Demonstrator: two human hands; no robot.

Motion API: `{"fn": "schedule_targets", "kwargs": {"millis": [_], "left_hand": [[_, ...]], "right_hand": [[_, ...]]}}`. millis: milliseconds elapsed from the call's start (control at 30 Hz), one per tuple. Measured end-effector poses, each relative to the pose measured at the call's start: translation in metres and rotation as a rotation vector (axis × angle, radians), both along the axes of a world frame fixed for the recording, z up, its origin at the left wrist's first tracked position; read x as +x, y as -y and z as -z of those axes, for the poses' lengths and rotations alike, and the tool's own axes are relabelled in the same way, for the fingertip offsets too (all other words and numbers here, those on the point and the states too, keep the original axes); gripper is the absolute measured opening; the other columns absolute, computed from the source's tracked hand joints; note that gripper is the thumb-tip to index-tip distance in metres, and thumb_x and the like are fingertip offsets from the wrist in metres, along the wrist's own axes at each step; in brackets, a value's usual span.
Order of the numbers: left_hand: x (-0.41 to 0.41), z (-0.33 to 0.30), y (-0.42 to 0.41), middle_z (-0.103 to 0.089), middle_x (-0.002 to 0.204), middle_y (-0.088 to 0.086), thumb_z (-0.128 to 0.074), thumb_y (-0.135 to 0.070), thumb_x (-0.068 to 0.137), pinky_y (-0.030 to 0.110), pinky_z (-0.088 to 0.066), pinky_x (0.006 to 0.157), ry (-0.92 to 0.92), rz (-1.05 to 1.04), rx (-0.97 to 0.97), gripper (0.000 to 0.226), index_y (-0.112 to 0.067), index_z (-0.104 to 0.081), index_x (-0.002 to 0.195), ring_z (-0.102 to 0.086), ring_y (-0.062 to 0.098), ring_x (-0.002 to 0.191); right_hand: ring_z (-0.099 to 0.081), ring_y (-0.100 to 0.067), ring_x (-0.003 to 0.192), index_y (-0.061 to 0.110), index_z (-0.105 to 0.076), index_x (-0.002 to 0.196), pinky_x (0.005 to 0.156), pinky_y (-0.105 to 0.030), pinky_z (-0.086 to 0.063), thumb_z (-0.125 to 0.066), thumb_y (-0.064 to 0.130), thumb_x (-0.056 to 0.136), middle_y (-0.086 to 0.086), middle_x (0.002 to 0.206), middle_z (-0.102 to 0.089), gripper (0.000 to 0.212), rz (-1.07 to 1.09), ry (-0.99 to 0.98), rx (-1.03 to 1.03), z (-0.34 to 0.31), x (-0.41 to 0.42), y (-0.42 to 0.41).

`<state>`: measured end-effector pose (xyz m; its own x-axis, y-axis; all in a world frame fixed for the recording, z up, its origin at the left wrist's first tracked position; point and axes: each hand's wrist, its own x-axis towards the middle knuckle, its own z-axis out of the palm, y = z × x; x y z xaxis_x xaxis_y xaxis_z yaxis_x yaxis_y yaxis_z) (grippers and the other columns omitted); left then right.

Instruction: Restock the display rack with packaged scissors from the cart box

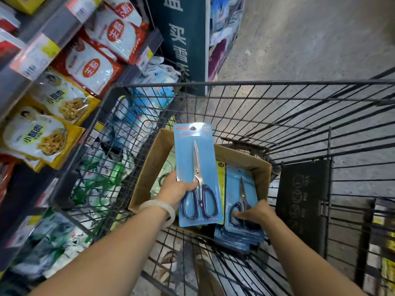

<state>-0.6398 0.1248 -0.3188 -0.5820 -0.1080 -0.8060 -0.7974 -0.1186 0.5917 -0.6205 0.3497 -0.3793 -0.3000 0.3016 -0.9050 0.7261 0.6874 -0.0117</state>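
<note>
Holding scissors packs (241,201), cardboard box (149,167).

Glossy scissors pack (197,174); seemingly cardboard box (149,167).

A packaged pair of scissors (197,174) stands upright at the centre of the frame: a long blue card with a hang hole at the top, steel blades pointing up, dark blue handles at the bottom. Just right of it, a stack of like blue scissor packs (240,212) lies tilted at the lower centre, partly in the open brown cardboard box (147,167), which sits inside the wire cart (299,107).
</note>
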Motion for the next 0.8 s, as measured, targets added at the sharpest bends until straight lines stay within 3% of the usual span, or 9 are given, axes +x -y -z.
{"fn": "schedule_targets", "kwargs": {"millis": [67,133,267,400,467,533,600,700,800], "left_hand": [[0.001,0.000,0.001,-0.070,0.109,0.015,-0.065,0.007,0.079,0.049,-0.053,0.090,-0.001,0.004,0.005,0.039,-0.005,-0.060,0.116,-0.067,0.033,0.097],[0.002,-0.002,0.002,-0.070,0.108,0.014,-0.065,0.007,0.079,0.047,-0.054,0.088,-0.003,0.002,0.011,0.039,-0.007,-0.059,0.116,-0.067,0.032,0.097],[0.003,-0.004,0.003,-0.069,0.110,0.012,-0.066,0.007,0.079,0.049,-0.052,0.091,0.011,-0.005,-0.008,0.038,-0.009,-0.058,0.113,-0.066,0.032,0.099],[0.006,-0.007,0.008,-0.068,0.111,0.013,-0.064,0.007,0.080,0.049,-0.052,0.092,0.023,-0.018,-0.012,0.038,-0.008,-0.059,0.114,-0.066,0.032,0.099],[0.008,-0.010,0.010,-0.069,0.111,0.015,-0.063,0.008,0.080,0.047,-0.052,0.091,0.006,-0.026,-0.013,0.037,-0.005,-0.060,0.115,-0.066,0.033,0.098],[0.010,-0.015,0.013,-0.070,0.103,0.014,-0.062,0.010,0.081,0.042,-0.053,0.085,-0.013,-0.046,-0.021,0.028,-0.006,-0.063,0.103,-0.067,0.030,0.091],[0.011,-0.024,0.018,-0.070,0.097,0.013,-0.061,0.011,0.081,0.039,-0.053,0.082,-0.027,-0.088,-0.022,0.026,-0.008,-0.063,0.099,-0.067,0.028,0.087],[0.011,-0.040,0.029,-0.068,0.106,0.019,-0.062,0.011,0.080,0.047,-0.052,0.089,-0.042,-0.162,-0.023,0.030,0.000,-0.059,0.107,-0.066,0.033,0.094],[0.015,-0.064,0.043,-0.068,0.096,0.018,-0.060,0.013,0.081,0.046,-0.052,0.088,-0.078,-0.212,-0.038,0.022,-0.007,-0.060,0.090,-0.065,0.031,0.083]], "right_hand": [[-0.051,-0.029,0.120,0.004,-0.035,0.135,0.100,-0.040,-0.046,-0.089,0.052,0.035,-0.011,0.132,-0.050,0.124,0.079,0.000,-0.040,0.005,-0.005,0.000],[-0.051,-0.029,0.120,0.001,-0.035,0.135,0.098,-0.038,-0.046,-0.091,0.048,0.038,-0.011,0.133,-0.050,0.121,0.177,0.018,-0.084,0.000,-0.008,0.005],[-0.061,-0.031,0.090,-0.004,-0.054,0.109,0.077,-0.037,-0.051,-0.081,0.027,0.069,-0.014,0.096,-0.063,0.057,0.510,-0.053,-0.249,0.005,-0.010,0.011],[-0.063,-0.036,0.089,-0.008,-0.056,0.113,0.077,-0.051,-0.053,-0.070,0.005,0.079,-0.022,0.099,-0.065,0.039,0.797,-0.039,-0.391,0.011,-0.010,0.011],[-0.059,-0.034,0.080,-0.005,-0.057,0.100,0.081,-0.051,-0.049,-0.061,0.003,0.086,-0.020,0.090,-0.063,0.017,0.804,-0.003,-0.454,-0.002,-0.012,0.012],[-0.060,-0.033,0.077,-0.003,-0.058,0.095,0.075,-0.048,-0.051,-0.061,0.003,0.086,-0.019,0.088,-0.063,0.011,0.775,0.012,-0.499,-0.012,-0.010,0.011],[-0.062,-0.032,0.076,-0.002,-0.060,0.093,0.068,-0.043,-0.052,-0.064,0.001,0.083,-0.018,0.087,-0.065,0.011,0.756,-0.007,-0.551,-0.024,-0.007,0.014],[-0.063,-0.030,0.074,-0.002,-0.062,0.099,0.074,-0.042,-0.054,-0.067,-0.006,0.078,-0.016,0.083,-0.067,0.021,0.634,-0.164,-0.555,-0.039,-0.005,0.025],[-0.061,-0.026,0.070,0.002,-0.060,0.102,0.071,-0.035,-0.052,-0.067,-0.007,0.077,-0.011,0.081,-0.066,0.028,0.499,-0.342,-0.578,-0.061,-0.009,0.038]]}}
